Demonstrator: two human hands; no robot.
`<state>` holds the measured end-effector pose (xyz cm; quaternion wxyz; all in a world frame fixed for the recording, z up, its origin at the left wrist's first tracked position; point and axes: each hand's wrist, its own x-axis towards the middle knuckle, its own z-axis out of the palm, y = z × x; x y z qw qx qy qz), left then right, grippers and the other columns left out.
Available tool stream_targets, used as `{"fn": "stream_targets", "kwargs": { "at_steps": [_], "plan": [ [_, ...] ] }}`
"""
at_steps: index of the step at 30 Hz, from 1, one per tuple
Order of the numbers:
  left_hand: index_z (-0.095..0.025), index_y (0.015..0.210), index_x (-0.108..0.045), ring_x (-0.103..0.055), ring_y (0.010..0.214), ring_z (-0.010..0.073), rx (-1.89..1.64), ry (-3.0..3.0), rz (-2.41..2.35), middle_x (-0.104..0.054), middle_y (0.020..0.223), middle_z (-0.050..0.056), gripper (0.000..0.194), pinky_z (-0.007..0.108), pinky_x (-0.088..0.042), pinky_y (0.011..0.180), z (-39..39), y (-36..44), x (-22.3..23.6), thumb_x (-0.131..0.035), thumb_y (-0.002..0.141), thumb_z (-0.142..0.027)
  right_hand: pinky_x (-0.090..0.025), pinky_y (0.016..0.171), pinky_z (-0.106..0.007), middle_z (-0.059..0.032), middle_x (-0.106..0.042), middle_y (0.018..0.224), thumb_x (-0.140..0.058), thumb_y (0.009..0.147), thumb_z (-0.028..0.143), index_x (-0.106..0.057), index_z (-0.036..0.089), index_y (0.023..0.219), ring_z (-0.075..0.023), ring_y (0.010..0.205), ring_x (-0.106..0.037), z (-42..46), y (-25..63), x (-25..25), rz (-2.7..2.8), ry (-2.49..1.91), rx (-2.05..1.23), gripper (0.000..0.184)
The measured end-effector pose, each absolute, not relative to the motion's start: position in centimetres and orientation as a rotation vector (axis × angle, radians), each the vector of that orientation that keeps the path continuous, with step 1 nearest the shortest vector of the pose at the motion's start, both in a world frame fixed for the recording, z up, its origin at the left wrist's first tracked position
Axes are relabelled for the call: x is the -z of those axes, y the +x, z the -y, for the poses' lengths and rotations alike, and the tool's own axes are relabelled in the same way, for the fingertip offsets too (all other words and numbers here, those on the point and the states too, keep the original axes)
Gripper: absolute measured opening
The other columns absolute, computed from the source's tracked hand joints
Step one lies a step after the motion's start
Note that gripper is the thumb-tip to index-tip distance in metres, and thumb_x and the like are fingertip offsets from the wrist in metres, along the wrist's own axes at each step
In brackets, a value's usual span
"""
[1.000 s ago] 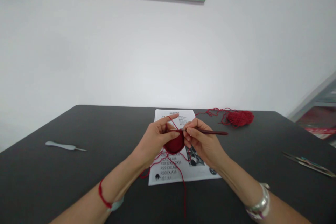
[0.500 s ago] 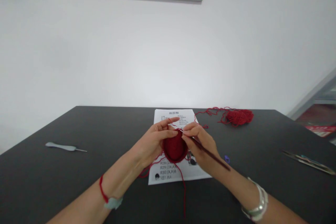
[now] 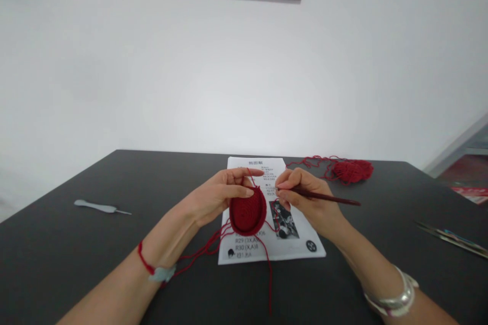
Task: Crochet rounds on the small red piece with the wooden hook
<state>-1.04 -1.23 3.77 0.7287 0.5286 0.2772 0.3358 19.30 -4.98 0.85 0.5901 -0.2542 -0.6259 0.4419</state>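
Between thumb and fingers, my left hand (image 3: 222, 194) grips the upper left rim of a round, cupped red crochet piece (image 3: 247, 212). A strand of red yarn runs up over its raised index finger. My right hand (image 3: 303, 194) pinches a crochet hook (image 3: 330, 197) with a dark red-brown handle. The thin metal shaft points left, and its tip reaches the upper edge of the piece; whether it sits in a stitch is too small to tell. Loose red strands hang from the piece. Under both hands lies a printed pattern sheet (image 3: 305, 244).
A ball of red yarn (image 3: 353, 171) rests at the back right of the dark table (image 3: 183, 294). To the left lies a grey-handled crochet hook (image 3: 101, 207). Metal scissors (image 3: 450, 238) lie at the right edge. A white wall rises behind.
My right hand has moved right, away from my left, and the hook has swung from a steep slant to nearly level. The crochet piece and my left hand have shifted slightly left.
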Motion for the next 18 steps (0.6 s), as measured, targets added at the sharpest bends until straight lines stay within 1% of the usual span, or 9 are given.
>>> {"fn": "stream_targets", "kwargs": {
  "at_steps": [4, 9, 14, 18],
  "plan": [
    [-0.012, 0.107, -0.069, -0.053, 0.059, 0.0072, -0.648, 1.216, -0.619, -0.062, 0.074, 0.000, 0.043, 0.019, -0.038, 0.055, 1.1, -1.4, -3.9, -0.077, 0.065, -0.012, -0.042, 0.046, -0.021, 0.0016, -0.061, 0.078, -0.074, 0.076, 0.014, -0.065, 0.020, 0.074, -0.0066, 0.051, -0.052, 4.9, 19.5, -1.2, 1.457, -0.542, -1.131, 0.011],
    [-0.013, 0.105, -0.071, -0.048, 0.059, 0.0065, -0.584, 1.296, -0.613, -0.058, 0.071, -0.002, 0.040, 0.019, -0.034, 0.054, 1.0, -1.9, -4.2, -0.075, 0.065, -0.012, -0.043, 0.045, -0.020, 0.0014, -0.062, 0.077, -0.075, 0.075, 0.013, -0.065, 0.019, 0.072, -0.0059, 0.050, -0.052, 4.9, 19.7, -1.5, 1.457, -0.505, -1.212, 0.012],
    [-0.014, 0.104, -0.073, -0.048, 0.062, 0.0075, -0.531, 1.351, -0.600, -0.058, 0.070, -0.002, 0.039, 0.019, -0.035, 0.058, 0.9, -2.1, -4.4, -0.074, 0.065, -0.012, -0.044, 0.044, -0.019, 0.0010, -0.063, 0.075, -0.076, 0.073, 0.011, -0.065, 0.019, 0.072, -0.0058, 0.049, -0.052, 5.0, 19.9, -2.0, 1.481, -0.523, -1.242, 0.013],
    [-0.014, 0.102, -0.074, -0.049, 0.063, 0.0079, -0.469, 1.346, -0.572, -0.060, 0.070, -0.002, 0.038, 0.019, -0.035, 0.058, 0.8, -2.2, -4.6, -0.074, 0.065, -0.012, -0.047, 0.044, -0.019, 0.0005, -0.064, 0.076, -0.076, 0.073, 0.009, -0.067, 0.019, 0.073, -0.0064, 0.051, -0.055, 5.2, 20.2, -2.3, 1.513, -0.535, -1.289, 0.013]
  ]
}}
